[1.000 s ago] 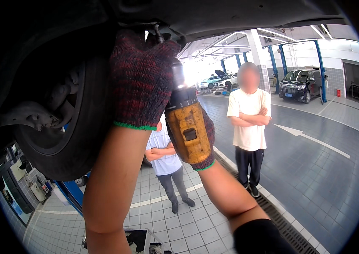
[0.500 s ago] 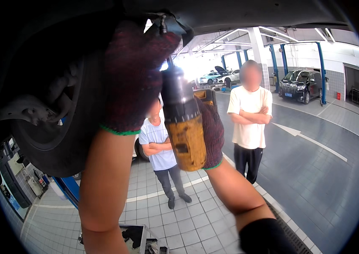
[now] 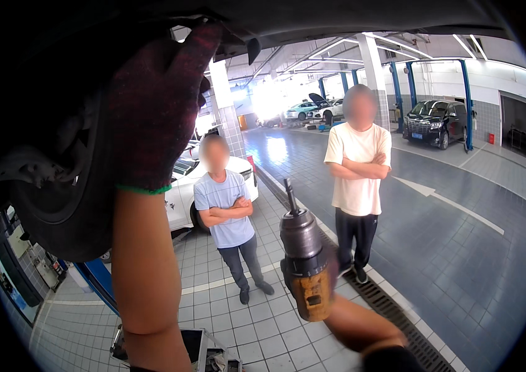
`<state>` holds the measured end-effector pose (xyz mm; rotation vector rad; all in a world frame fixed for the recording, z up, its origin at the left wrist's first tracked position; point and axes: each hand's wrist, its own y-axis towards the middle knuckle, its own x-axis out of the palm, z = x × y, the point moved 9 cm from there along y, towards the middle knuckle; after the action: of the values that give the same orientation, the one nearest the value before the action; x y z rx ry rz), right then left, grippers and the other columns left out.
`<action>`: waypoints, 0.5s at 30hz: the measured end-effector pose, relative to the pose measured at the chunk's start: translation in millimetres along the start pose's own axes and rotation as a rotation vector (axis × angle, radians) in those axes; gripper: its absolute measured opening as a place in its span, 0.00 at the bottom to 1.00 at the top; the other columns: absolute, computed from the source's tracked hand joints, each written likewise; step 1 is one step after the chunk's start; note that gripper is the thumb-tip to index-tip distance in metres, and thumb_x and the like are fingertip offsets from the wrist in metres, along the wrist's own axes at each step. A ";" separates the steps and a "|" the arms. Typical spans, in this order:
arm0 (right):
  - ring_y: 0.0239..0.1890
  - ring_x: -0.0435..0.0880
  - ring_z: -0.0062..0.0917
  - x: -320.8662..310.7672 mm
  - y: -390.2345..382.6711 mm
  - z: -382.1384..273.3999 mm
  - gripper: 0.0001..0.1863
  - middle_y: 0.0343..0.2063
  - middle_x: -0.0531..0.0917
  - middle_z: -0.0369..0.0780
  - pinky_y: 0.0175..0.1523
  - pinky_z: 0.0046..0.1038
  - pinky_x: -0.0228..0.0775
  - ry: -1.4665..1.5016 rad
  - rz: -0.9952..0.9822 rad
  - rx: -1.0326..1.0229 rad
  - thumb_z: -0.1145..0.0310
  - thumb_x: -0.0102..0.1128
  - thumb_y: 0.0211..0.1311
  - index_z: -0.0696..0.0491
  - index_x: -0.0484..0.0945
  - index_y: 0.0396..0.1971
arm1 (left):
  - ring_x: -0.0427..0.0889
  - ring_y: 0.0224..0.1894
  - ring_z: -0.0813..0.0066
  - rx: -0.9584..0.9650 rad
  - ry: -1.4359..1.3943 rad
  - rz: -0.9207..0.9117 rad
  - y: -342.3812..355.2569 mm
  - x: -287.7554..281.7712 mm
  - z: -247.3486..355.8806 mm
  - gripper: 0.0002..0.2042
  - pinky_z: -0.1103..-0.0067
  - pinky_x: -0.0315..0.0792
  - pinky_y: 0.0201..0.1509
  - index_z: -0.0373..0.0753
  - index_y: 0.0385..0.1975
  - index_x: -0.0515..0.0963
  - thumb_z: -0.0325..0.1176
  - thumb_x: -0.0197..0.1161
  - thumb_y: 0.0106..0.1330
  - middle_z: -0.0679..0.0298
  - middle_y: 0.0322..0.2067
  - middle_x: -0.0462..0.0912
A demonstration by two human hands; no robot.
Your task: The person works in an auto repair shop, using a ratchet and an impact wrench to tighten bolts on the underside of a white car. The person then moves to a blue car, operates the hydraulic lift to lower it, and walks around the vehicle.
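My left hand [image 3: 157, 105], in a dark red knitted glove with a green cuff, reaches up beside the tire [image 3: 89, 211] of a raised car. One finger stretches up to the dark underbody panel [image 3: 337, 18]; the others look curled, and whatever they hold is hidden in shadow. Lower and to the right, my right hand [image 3: 329, 263], gloved too and partly behind the tool, is closed round a yellow and black cordless drill [image 3: 312, 291]. Its bit [image 3: 290, 193] points upward, apart from the panel.
Two people with folded arms stand ahead, one in a light blue shirt [image 3: 222, 195], one in a cream shirt [image 3: 357, 164]. A white car [image 3: 182, 192] is behind them. A tool cart [image 3: 204, 341] stands below my left arm. A floor grate [image 3: 387, 304] runs at the right.
My right hand has lowered the drill away from the panel, down and to the right. My left hand stays up and has shifted slightly left.
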<state>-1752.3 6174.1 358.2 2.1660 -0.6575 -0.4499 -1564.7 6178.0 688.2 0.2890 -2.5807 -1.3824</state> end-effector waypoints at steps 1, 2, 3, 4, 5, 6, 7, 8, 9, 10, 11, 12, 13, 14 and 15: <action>0.51 0.85 0.30 -2.0 -5.2 1.2 0.24 0.48 0.83 0.41 0.54 0.34 0.79 -0.007 0.011 0.024 0.66 0.66 0.65 0.55 0.73 0.58 | 0.86 0.34 0.68 -0.161 -0.204 -0.027 1.1 2.6 -8.5 0.13 0.73 0.80 0.40 0.40 0.51 0.83 0.32 0.63 0.69 0.60 0.37 0.86; 0.50 0.85 0.31 -5.6 -9.9 1.4 0.23 0.47 0.84 0.41 0.54 0.34 0.79 -0.020 0.025 0.049 0.65 0.67 0.64 0.54 0.75 0.57 | 0.86 0.32 0.71 -0.243 -0.353 -0.031 2.9 6.3 -12.1 0.12 0.74 0.80 0.39 0.39 0.50 0.83 0.36 0.62 0.72 0.60 0.35 0.86; 0.49 0.86 0.31 0.7 -11.4 9.4 0.23 0.46 0.84 0.41 0.53 0.35 0.79 0.006 0.022 0.076 0.65 0.68 0.62 0.54 0.76 0.56 | 0.86 0.29 0.73 -0.325 -0.468 -0.053 0.8 11.7 -17.8 0.13 0.76 0.80 0.37 0.38 0.48 0.84 0.40 0.62 0.75 0.61 0.33 0.85; 0.48 0.85 0.33 7.6 -10.2 15.1 0.23 0.45 0.84 0.42 0.52 0.36 0.79 -0.042 0.022 0.070 0.64 0.69 0.60 0.53 0.77 0.54 | 0.85 0.27 0.73 -0.334 -0.520 -0.039 2.3 17.1 -22.0 0.14 0.76 0.80 0.36 0.38 0.48 0.83 0.43 0.61 0.75 0.62 0.29 0.84; 0.47 0.85 0.35 13.3 -10.2 20.6 0.23 0.44 0.85 0.42 0.51 0.38 0.78 -0.092 0.022 0.067 0.63 0.71 0.58 0.53 0.78 0.52 | 0.84 0.26 0.74 -0.405 -0.610 -0.064 -0.5 23.1 -25.3 0.15 0.76 0.79 0.35 0.38 0.48 0.83 0.43 0.61 0.75 0.63 0.28 0.84; 0.47 0.85 0.37 7.6 -10.5 17.9 0.23 0.42 0.85 0.43 0.51 0.40 0.78 -0.190 0.039 0.062 0.62 0.73 0.56 0.52 0.80 0.51 | 0.84 0.25 0.74 -0.478 -0.736 -0.045 -0.4 26.9 -28.5 0.15 0.76 0.79 0.34 0.38 0.48 0.83 0.43 0.61 0.75 0.63 0.27 0.83; 0.47 0.85 0.38 5.9 -12.1 14.7 0.24 0.43 0.85 0.44 0.51 0.41 0.77 -0.212 0.035 0.048 0.62 0.73 0.55 0.52 0.80 0.50 | 0.84 0.26 0.74 -0.610 -0.896 -0.070 -4.0 33.9 -28.0 0.14 0.75 0.80 0.34 0.38 0.49 0.82 0.42 0.62 0.75 0.63 0.28 0.83; 0.47 0.85 0.39 4.6 -15.4 15.5 0.24 0.43 0.85 0.44 0.51 0.41 0.77 -0.224 0.032 0.064 0.61 0.74 0.54 0.52 0.80 0.50 | 0.84 0.26 0.74 -0.741 -1.054 -0.099 -9.4 42.2 -27.9 0.14 0.74 0.80 0.34 0.37 0.49 0.82 0.40 0.62 0.74 0.64 0.28 0.82; 0.47 0.84 0.40 4.8 -19.0 16.8 0.25 0.43 0.85 0.44 0.51 0.42 0.77 -0.231 0.029 0.080 0.61 0.75 0.52 0.52 0.80 0.50 | 0.84 0.27 0.74 -0.388 -0.522 0.013 6.6 15.7 -21.5 0.13 0.74 0.81 0.35 0.37 0.50 0.82 0.38 0.62 0.74 0.64 0.30 0.83; 0.46 0.85 0.39 5.4 -24.5 17.8 0.24 0.42 0.85 0.44 0.50 0.40 0.78 -0.249 0.027 0.086 0.61 0.74 0.54 0.53 0.80 0.50 | 0.84 0.28 0.73 -0.034 0.015 0.114 13.3 3.5 -3.7 0.12 0.73 0.81 0.37 0.37 0.50 0.82 0.37 0.61 0.74 0.64 0.32 0.84; 0.45 0.85 0.38 9.1 -25.6 17.6 0.23 0.42 0.85 0.44 0.49 0.39 0.78 -0.248 0.018 0.081 0.62 0.72 0.56 0.53 0.80 0.50 | 0.85 0.29 0.72 0.323 0.558 0.190 5.1 7.2 23.2 0.12 0.72 0.82 0.39 0.37 0.51 0.81 0.35 0.61 0.74 0.64 0.33 0.84; 0.44 0.85 0.37 11.3 -30.7 16.5 0.22 0.41 0.85 0.44 0.48 0.38 0.79 -0.249 0.016 0.072 0.62 0.70 0.57 0.53 0.79 0.50 | 0.85 0.31 0.70 0.063 0.298 0.042 11.9 4.2 14.3 0.12 0.71 0.81 0.42 0.38 0.52 0.81 0.33 0.61 0.73 0.63 0.35 0.85; 0.42 0.85 0.36 6.5 -35.0 15.3 0.21 0.41 0.85 0.44 0.47 0.37 0.79 -0.266 0.028 0.065 0.63 0.69 0.59 0.54 0.79 0.50 | 0.86 0.33 0.67 -0.202 0.022 -0.094 13.4 6.9 20.2 0.12 0.70 0.81 0.44 0.38 0.53 0.81 0.30 0.62 0.72 0.61 0.37 0.85; 0.41 0.86 0.35 4.0 -38.9 12.6 0.20 0.40 0.85 0.44 0.45 0.36 0.80 -0.282 0.034 0.048 0.63 0.67 0.60 0.54 0.79 0.50 | 0.86 0.35 0.65 -0.464 -0.247 -0.226 4.9 17.5 17.9 0.13 0.69 0.81 0.47 0.39 0.54 0.81 0.28 0.62 0.71 0.60 0.39 0.86; 0.40 0.86 0.34 3.8 -41.1 11.2 0.19 0.40 0.85 0.44 0.44 0.35 0.80 -0.297 0.041 0.025 0.64 0.66 0.62 0.55 0.79 0.50 | 0.86 0.36 0.63 -0.258 -0.226 -0.190 5.2 24.9 35.4 0.14 0.69 0.81 0.45 0.38 0.54 0.80 0.26 0.61 0.70 0.58 0.40 0.86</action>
<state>-1742.6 6187.1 318.5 2.1243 -0.8717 -0.7532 -1598.4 6202.4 675.4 0.3631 -2.5597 -1.8945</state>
